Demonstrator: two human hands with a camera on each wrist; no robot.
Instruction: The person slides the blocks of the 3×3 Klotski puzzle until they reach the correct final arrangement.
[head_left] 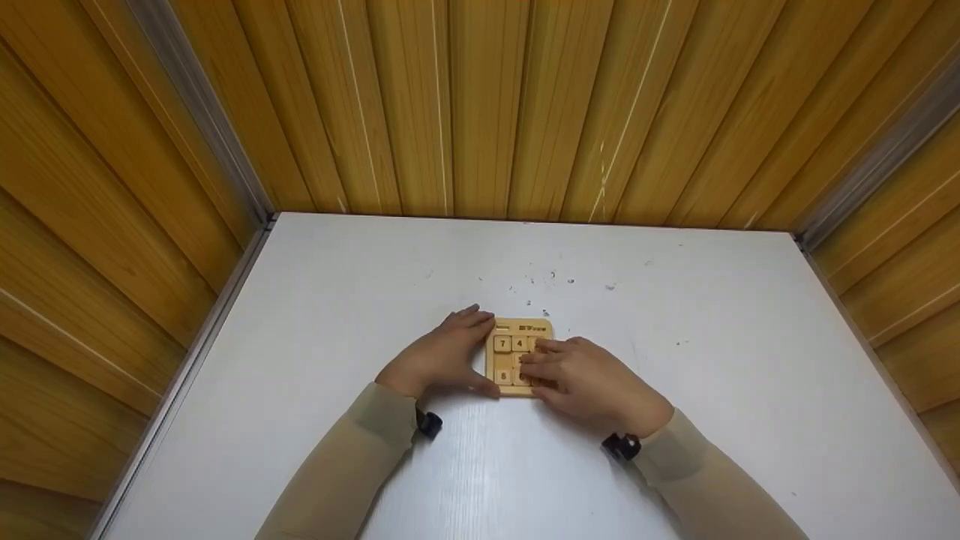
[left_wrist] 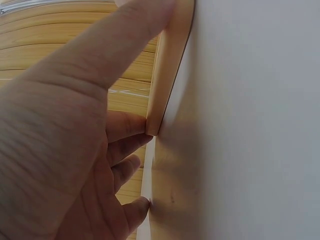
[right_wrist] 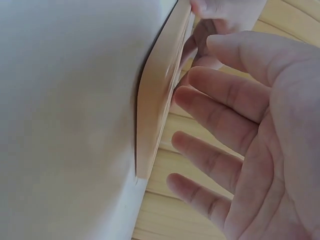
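Note:
A wooden number slide puzzle (head_left: 516, 391) lies flat on the white table. Its tiles 7 (head_left: 502, 343) and 4 (head_left: 519, 343) show in the top row, and tile 8 (head_left: 503, 376) at the lower left; a bare slot lies between 7 and 8. My left hand (head_left: 450, 352) grips the board's left side, thumb at the near corner and fingers at the far one. Over the right-hand tiles, my right hand (head_left: 589, 379) hides several of them. Its fingers (right_wrist: 215, 120) look loosely extended above the board in the right wrist view; whether a fingertip touches a tile I cannot tell.
The white table (head_left: 360, 270) extends around the puzzle, with small dark marks (head_left: 551, 276) beyond it. Wood-patterned walls (head_left: 480, 112) rise at the back and both sides. A dark wrist device (head_left: 621, 447) sits at the right cuff, another (head_left: 429, 425) at the left.

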